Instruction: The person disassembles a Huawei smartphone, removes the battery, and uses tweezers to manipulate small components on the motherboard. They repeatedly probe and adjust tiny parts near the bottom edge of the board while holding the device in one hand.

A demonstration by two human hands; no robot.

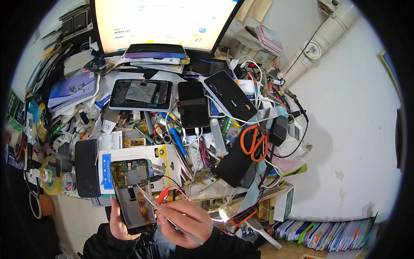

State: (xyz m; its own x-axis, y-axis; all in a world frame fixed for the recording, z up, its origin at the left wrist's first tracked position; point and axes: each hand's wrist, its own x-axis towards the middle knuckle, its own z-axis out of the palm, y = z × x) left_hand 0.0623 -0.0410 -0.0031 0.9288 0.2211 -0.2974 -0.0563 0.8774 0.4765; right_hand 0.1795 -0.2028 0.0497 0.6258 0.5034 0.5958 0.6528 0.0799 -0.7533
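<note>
So my left hand (pixel 117 221)'s gripping the stripped-down phone (pixel 128 205), long axis about 11 to 5 o'clock, and it sits at 10 o'clock from my right hand (pixel 185 222), which has slim metal tweezers (pixel 148 197) pinched in its fingers. Tips are by the green circuit board (pixel 122 170), can't tell if touching; below that it's flat grey frame plus wrinkly copper-brown flex (pixel 141 206).
</note>
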